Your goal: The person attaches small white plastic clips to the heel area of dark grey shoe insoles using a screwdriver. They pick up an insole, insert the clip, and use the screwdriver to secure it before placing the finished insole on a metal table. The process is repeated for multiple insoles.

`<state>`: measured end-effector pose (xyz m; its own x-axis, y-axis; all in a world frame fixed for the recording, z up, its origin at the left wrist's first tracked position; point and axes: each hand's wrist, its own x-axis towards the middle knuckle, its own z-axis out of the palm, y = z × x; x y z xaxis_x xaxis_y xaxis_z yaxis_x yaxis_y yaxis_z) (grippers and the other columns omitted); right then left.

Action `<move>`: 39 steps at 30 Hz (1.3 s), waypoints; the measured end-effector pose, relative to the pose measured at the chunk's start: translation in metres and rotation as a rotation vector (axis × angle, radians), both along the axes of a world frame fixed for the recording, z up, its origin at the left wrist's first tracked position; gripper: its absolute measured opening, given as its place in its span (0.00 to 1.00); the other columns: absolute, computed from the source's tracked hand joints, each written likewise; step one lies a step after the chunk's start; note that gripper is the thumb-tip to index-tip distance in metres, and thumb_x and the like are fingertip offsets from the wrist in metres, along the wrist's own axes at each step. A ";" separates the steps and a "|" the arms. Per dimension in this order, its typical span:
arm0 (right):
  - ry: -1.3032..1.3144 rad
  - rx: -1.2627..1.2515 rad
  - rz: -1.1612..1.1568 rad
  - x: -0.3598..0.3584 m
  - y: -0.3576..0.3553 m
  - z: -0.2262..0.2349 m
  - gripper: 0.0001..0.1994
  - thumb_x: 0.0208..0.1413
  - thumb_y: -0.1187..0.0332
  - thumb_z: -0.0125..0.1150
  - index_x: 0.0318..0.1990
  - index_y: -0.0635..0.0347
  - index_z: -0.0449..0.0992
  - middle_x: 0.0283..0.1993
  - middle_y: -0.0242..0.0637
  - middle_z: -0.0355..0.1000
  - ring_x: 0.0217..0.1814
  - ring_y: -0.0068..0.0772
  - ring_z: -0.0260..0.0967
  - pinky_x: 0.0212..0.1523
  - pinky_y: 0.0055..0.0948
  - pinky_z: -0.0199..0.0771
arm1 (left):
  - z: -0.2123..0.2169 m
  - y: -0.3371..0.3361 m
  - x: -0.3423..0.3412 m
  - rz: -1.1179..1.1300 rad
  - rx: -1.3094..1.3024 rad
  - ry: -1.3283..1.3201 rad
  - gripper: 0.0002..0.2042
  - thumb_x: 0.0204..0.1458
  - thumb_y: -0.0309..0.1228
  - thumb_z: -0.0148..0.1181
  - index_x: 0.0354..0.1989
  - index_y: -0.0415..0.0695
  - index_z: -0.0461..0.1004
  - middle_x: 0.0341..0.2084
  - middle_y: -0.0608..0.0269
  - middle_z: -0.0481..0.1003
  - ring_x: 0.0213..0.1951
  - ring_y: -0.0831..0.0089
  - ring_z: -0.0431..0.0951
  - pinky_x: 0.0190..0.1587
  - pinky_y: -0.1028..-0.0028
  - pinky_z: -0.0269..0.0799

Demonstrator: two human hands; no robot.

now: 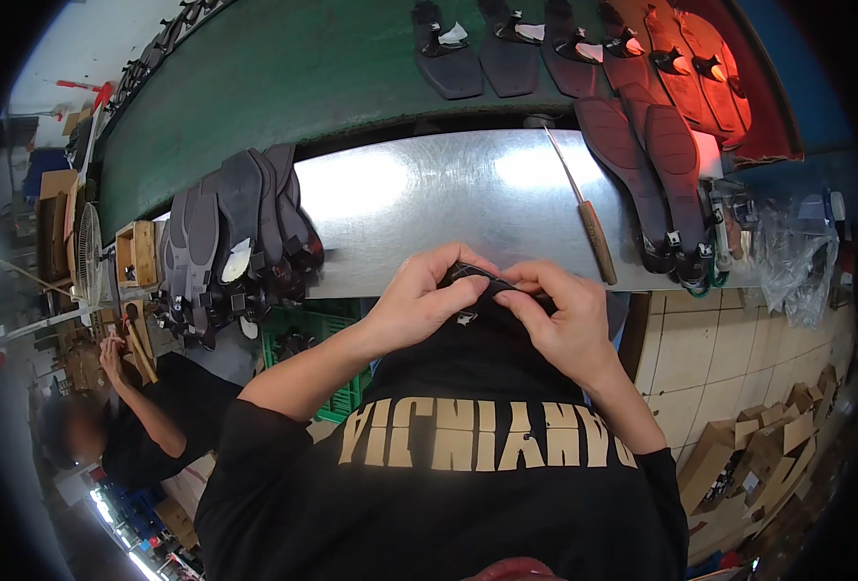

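Observation:
In front of my black shirt, at the near edge of the metal table [419, 218], both hands meet on a small black strap-like piece [470, 275]. My left hand [427, 298] is closed on its left side, thumb over the top. Pinched fingers of my right hand [557, 315] grip the right end. The dark piece merges with the shirt, so its full outline is hidden. Beyond my right hand lies an awl-like tool [594, 232] with a wooden handle and a thin metal shaft. A pair of dark sandals [676, 145] rests right of it.
A pile of dark sandals [216, 223] covers the table's left end. Several more sandals [511, 48] line the far green belt [284, 87], the rightmost under red light. A clear plastic bag [797, 261] hangs at right. Another person [158, 416] works at lower left beside a green crate [347, 397].

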<state>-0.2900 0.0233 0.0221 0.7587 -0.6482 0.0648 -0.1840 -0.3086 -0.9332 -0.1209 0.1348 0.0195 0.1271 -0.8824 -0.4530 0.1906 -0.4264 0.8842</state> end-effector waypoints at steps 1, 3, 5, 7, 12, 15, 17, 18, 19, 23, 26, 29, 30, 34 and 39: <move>-0.019 0.044 0.017 0.000 -0.001 -0.002 0.07 0.47 0.74 0.67 0.31 0.63 0.75 0.25 0.39 0.74 0.25 0.32 0.73 0.27 0.27 0.71 | 0.000 0.000 0.000 0.002 0.001 0.003 0.09 0.58 0.28 0.54 0.44 0.37 0.72 0.36 0.64 0.75 0.36 0.82 0.75 0.36 0.79 0.76; -0.018 0.150 0.069 0.001 -0.006 -0.002 0.06 0.47 0.73 0.67 0.30 0.63 0.75 0.24 0.38 0.74 0.24 0.28 0.72 0.27 0.26 0.70 | 0.003 0.000 -0.001 0.009 0.003 0.025 0.07 0.57 0.27 0.55 0.40 0.37 0.72 0.34 0.64 0.75 0.34 0.82 0.75 0.35 0.79 0.76; 0.021 0.275 0.139 0.002 -0.012 0.003 0.06 0.47 0.73 0.67 0.29 0.64 0.75 0.23 0.38 0.73 0.23 0.25 0.71 0.27 0.24 0.69 | 0.011 -0.001 0.000 0.008 0.013 0.037 0.06 0.57 0.27 0.56 0.38 0.38 0.71 0.32 0.64 0.75 0.31 0.82 0.75 0.33 0.80 0.75; 0.042 0.371 0.192 0.006 -0.018 0.006 0.07 0.48 0.72 0.67 0.29 0.64 0.75 0.22 0.37 0.72 0.23 0.23 0.69 0.26 0.23 0.68 | 0.022 -0.003 0.005 -0.009 0.027 0.038 0.05 0.56 0.27 0.56 0.36 0.38 0.71 0.30 0.64 0.75 0.28 0.82 0.75 0.31 0.80 0.74; 0.012 0.023 0.250 0.025 -0.030 0.021 0.09 0.46 0.68 0.69 0.28 0.62 0.74 0.35 0.40 0.74 0.32 0.30 0.71 0.39 0.33 0.70 | 0.028 0.004 0.017 0.112 -0.102 -0.084 0.05 0.55 0.26 0.57 0.36 0.37 0.71 0.29 0.62 0.75 0.26 0.81 0.75 0.30 0.81 0.73; -0.117 -0.513 0.048 0.030 -0.038 0.023 0.11 0.44 0.65 0.70 0.31 0.59 0.75 0.53 0.44 0.68 0.47 0.46 0.69 0.56 0.49 0.60 | 0.018 0.013 0.027 0.351 -0.194 -0.162 0.06 0.55 0.24 0.54 0.39 0.35 0.72 0.33 0.59 0.77 0.29 0.79 0.77 0.31 0.79 0.75; -0.184 -0.568 -0.193 0.029 -0.052 0.016 0.16 0.46 0.68 0.68 0.43 0.60 0.76 0.54 0.45 0.67 0.49 0.47 0.67 0.55 0.44 0.62 | 0.000 0.019 0.040 0.610 -0.187 0.022 0.12 0.58 0.27 0.50 0.47 0.35 0.71 0.39 0.54 0.76 0.38 0.69 0.79 0.34 0.73 0.80; -0.115 -0.591 -0.258 0.026 -0.056 0.003 0.17 0.47 0.69 0.67 0.45 0.60 0.75 0.54 0.45 0.67 0.49 0.47 0.66 0.53 0.42 0.63 | -0.004 0.021 0.043 0.704 -0.153 0.168 0.14 0.59 0.29 0.49 0.50 0.35 0.70 0.43 0.52 0.75 0.42 0.65 0.79 0.35 0.71 0.82; -0.043 -0.610 -0.321 0.022 -0.059 -0.010 0.18 0.47 0.70 0.65 0.48 0.61 0.75 0.53 0.45 0.67 0.49 0.47 0.66 0.52 0.40 0.64 | -0.009 0.022 0.042 0.744 -0.097 0.313 0.16 0.60 0.31 0.47 0.53 0.36 0.67 0.47 0.50 0.73 0.45 0.61 0.78 0.37 0.71 0.82; 0.306 -0.683 -0.323 0.002 -0.056 -0.055 0.18 0.50 0.75 0.61 0.51 0.61 0.74 0.48 0.44 0.68 0.48 0.47 0.64 0.47 0.37 0.65 | -0.033 0.024 0.033 0.794 0.030 0.786 0.20 0.60 0.33 0.46 0.59 0.37 0.61 0.55 0.45 0.67 0.55 0.54 0.73 0.43 0.69 0.82; 0.203 -0.614 -0.331 -0.002 -0.056 -0.056 0.16 0.53 0.77 0.55 0.51 0.63 0.73 0.41 0.43 0.68 0.40 0.40 0.66 0.41 0.32 0.67 | -0.040 0.024 0.034 0.837 0.069 1.064 0.20 0.58 0.33 0.50 0.57 0.35 0.62 0.52 0.46 0.69 0.53 0.56 0.74 0.43 0.70 0.81; -0.042 -0.319 -0.277 0.000 -0.045 -0.036 0.17 0.56 0.79 0.50 0.53 0.63 0.73 0.32 0.38 0.69 0.31 0.26 0.67 0.33 0.23 0.66 | -0.041 0.015 0.033 0.841 0.104 1.199 0.21 0.56 0.34 0.55 0.54 0.34 0.64 0.49 0.48 0.70 0.49 0.59 0.75 0.38 0.72 0.81; -0.047 -0.019 -0.168 0.001 -0.029 -0.027 0.18 0.57 0.79 0.49 0.55 0.62 0.72 0.30 0.36 0.69 0.30 0.23 0.66 0.34 0.22 0.66 | -0.042 0.010 0.030 0.832 0.124 1.222 0.21 0.56 0.35 0.56 0.53 0.33 0.65 0.49 0.48 0.71 0.47 0.60 0.76 0.36 0.74 0.80; -0.008 0.573 0.165 0.013 0.009 -0.016 0.26 0.58 0.78 0.50 0.66 0.59 0.59 0.25 0.30 0.70 0.29 0.17 0.65 0.33 0.19 0.65 | -0.037 -0.006 0.009 0.848 0.152 1.111 0.18 0.54 0.37 0.60 0.47 0.38 0.70 0.43 0.52 0.74 0.44 0.64 0.77 0.27 0.79 0.73; -0.067 0.622 0.140 0.014 0.016 -0.029 0.27 0.58 0.78 0.51 0.66 0.60 0.58 0.25 0.31 0.70 0.28 0.18 0.66 0.32 0.19 0.65 | -0.035 -0.016 0.001 0.830 0.128 1.111 0.13 0.53 0.38 0.62 0.39 0.43 0.73 0.34 0.58 0.76 0.37 0.68 0.77 0.20 0.80 0.61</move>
